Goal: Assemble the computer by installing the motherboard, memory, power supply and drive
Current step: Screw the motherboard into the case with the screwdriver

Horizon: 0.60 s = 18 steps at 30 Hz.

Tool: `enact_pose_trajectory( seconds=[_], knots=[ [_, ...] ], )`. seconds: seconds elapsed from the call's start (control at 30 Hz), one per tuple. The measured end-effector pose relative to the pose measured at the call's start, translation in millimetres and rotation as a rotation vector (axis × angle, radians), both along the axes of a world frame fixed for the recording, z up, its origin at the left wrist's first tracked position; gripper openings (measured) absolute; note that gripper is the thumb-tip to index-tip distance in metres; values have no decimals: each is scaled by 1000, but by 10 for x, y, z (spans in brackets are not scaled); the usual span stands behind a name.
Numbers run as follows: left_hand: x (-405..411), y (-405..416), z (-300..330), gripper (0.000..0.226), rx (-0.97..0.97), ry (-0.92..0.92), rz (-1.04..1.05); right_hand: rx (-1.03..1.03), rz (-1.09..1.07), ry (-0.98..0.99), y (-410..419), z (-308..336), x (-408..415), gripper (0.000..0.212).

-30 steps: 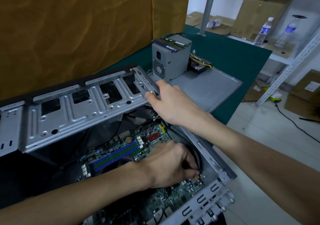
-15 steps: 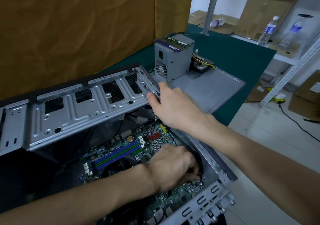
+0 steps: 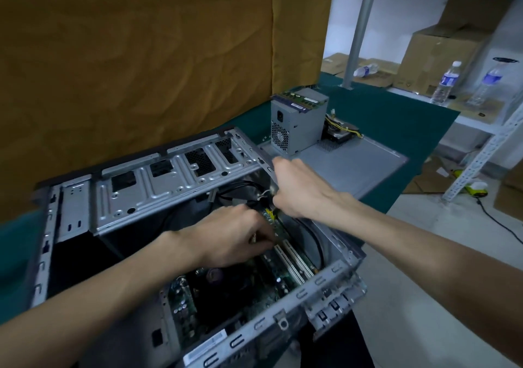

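**Both hands inside the case, over the motherboard**

The motherboard [image 3: 226, 291] lies flat in the open case [image 3: 334, 271] at lower centre, its long pale slots running from centre frame toward the lower right. The left hand [image 3: 237, 237] is nearer, directly above the board, fingers curled down onto something I cannot make out. The right hand [image 3: 300, 189] sits up and right, at the case's upper corner, fingers curled by a cable; whether it grips is unclear. The power supply [image 3: 297, 124] waits upright beyond the case, unmounted.
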<state>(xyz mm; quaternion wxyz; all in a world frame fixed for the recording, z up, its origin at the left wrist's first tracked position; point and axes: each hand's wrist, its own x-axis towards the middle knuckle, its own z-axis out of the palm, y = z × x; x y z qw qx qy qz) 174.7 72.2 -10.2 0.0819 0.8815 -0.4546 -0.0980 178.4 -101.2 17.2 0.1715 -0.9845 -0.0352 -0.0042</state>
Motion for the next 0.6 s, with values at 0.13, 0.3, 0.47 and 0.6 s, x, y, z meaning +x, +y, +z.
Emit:
enact_pose_trajectory(
  seconds=[0.13,0.3,0.47,0.6],
  knots=[
    [-35,64,-21,22,-32,56,11,-17,110,-9,173,33,361,16],
    [106,68,-26,17,-42,227,23,-17,273,46,424,116,906,32],
    [437,101,-133,38,39,178,33,-54,420,29,679,147,1349,35],
    [634,62,-253,40,0,168,28,-57,501,4,848,159,1439,34]
  ],
)
